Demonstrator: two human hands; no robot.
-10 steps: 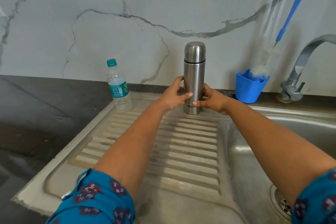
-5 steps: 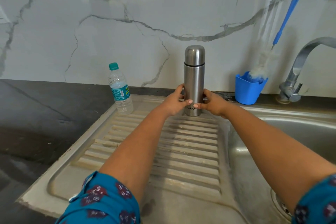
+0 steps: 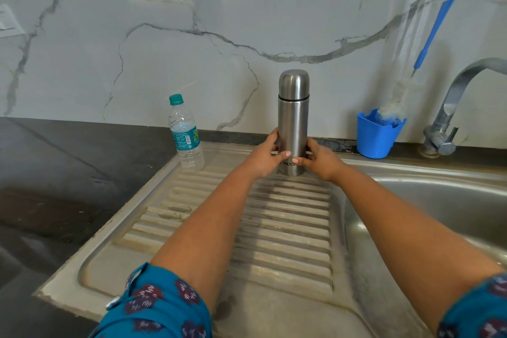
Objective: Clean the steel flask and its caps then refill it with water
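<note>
The flask [image 3: 293, 121] stands upright at the far end of the ribbed draining board [image 3: 274, 228], close to the back edge where the steel meets the dark counter [image 3: 68, 173] and the marble wall [image 3: 219, 8]. The left hand [image 3: 263, 158] and the right hand [image 3: 319, 159] grip its lower body from either side, thumbs nearly meeting across the front. Bare ribbed steel runs from the flask toward the near edge, crossed only by the forearms. To the right the board drops into the sink bowl [image 3: 439, 200]. A plastic water bottle [image 3: 185, 133] with a teal cap stands well apart on the left; a blue cup [image 3: 378, 134] holding a bottle brush [image 3: 436, 25] sits to the right, near the tap [image 3: 450, 107].

"MILTON" reads on the flask just below the thumbs. The bottle's teal label shows a large "20"; the rest is too small to read.

The flask is brushed steel, slim, with a domed cap on and a dark ring beneath it.
</note>
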